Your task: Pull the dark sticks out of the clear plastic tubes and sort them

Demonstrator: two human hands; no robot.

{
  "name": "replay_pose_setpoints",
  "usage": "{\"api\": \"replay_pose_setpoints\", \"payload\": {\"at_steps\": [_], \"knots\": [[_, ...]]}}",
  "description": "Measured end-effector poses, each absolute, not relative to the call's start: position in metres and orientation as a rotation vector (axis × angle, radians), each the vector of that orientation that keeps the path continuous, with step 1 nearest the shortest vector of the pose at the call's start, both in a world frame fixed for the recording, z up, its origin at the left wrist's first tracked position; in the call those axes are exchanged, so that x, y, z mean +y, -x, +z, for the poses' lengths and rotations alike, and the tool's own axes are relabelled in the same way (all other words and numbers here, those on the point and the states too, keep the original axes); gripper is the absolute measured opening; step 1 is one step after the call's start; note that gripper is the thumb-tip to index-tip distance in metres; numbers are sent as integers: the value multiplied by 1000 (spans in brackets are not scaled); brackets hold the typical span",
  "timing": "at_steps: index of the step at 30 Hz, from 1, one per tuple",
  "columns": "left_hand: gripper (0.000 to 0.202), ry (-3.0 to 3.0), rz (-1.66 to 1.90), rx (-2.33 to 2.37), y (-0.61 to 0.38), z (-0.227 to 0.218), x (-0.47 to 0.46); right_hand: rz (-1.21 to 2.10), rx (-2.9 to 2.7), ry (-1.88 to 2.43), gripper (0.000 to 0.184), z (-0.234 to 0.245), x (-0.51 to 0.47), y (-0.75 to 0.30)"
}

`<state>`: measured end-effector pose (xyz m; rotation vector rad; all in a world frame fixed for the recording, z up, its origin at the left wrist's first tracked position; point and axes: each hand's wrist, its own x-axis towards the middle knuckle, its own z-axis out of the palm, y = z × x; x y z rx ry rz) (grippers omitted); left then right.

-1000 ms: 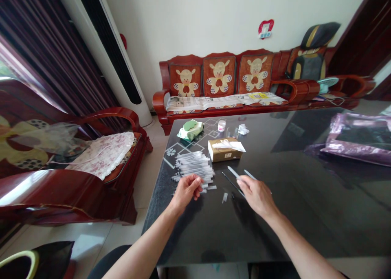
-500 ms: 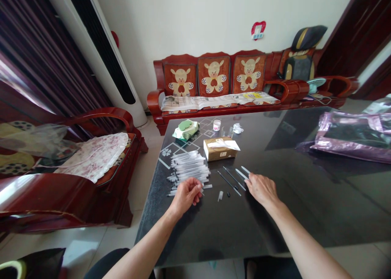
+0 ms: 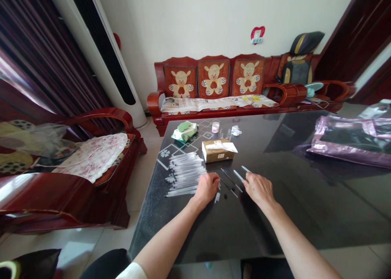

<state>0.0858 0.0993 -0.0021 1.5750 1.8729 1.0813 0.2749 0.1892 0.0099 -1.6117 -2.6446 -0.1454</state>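
Observation:
My left hand [image 3: 208,188] is closed in a pinch at the right end of a dense pile of clear pens [image 3: 185,173]. Something small and pale shows by its fingertips, too small to make out. My right hand [image 3: 259,188] has its fingers closed on two whitish pen barrels [image 3: 238,175], which stick out past the fingertips. Two thin dark pen refills [image 3: 231,179] lie slantwise on the table between my hands. Near my left wrist are a clear pen cap [image 3: 217,197] and a little black plug [image 3: 225,196].
Behind the pens a tissue pack [image 3: 218,156] rests on the dark glossy table [image 3: 293,218]. Farther back stand a green wipes pack [image 3: 185,131], a small white tub [image 3: 215,127] and a crumpled tissue [image 3: 236,130]. A purple-edged clear bag [image 3: 351,138] lies to the right.
My left hand has moved right, from over the pen pile's front edge to beside the refills. My right hand stays on the pen barrels.

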Motion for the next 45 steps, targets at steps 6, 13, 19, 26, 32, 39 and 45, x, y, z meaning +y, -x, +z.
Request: {"api": "replay_pose_setpoints", "payload": {"at_steps": [6,13,19,26,32,39,45], "knots": [[24,-1733,855,2029,-95,-15,118,-101,-2622,1596,20,13,190,-277],[19,-1772,963,2005,-90,-9,102,-7,-2604,1612,16,9,193,-279],[10,-1770,739,2083,-90,-8,66,153,-2605,1531,17,9,186,-270],[9,-1801,700,2120,-111,-16,71,204,-2631,1421,16,8,175,-253],[24,-1932,877,2075,-81,-5,61,227,-2632,1395,18,8,172,-251],[31,-2131,735,2234,-3,2,30,228,-2627,1343,19,7,169,-249],[22,-2089,579,2285,1,2,24,238,-2638,1336,17,11,162,-242]]}}
